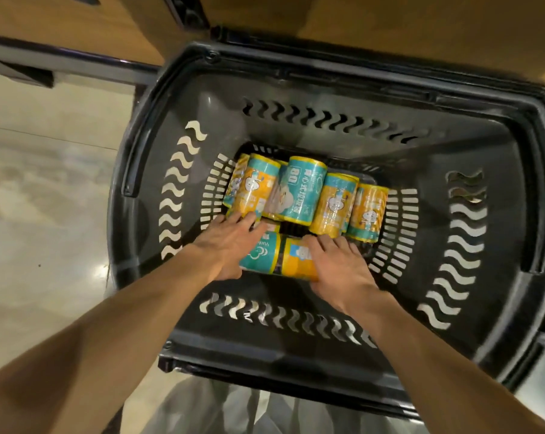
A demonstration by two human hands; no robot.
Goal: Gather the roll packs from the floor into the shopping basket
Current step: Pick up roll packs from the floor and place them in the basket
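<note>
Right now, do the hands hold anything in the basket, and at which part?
Both hands, left and right, lie with straight fingers on the near roll packs, at their two outer ends. No finger curls around a pack; this looks like pressing, not gripping.

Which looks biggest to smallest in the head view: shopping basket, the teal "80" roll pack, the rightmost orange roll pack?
1. shopping basket, by far the largest.
2. teal "80" roll pack.
3. rightmost orange roll pack, only slightly smaller; it is partly hidden by its neighbour, so that gap is unsure.
</note>
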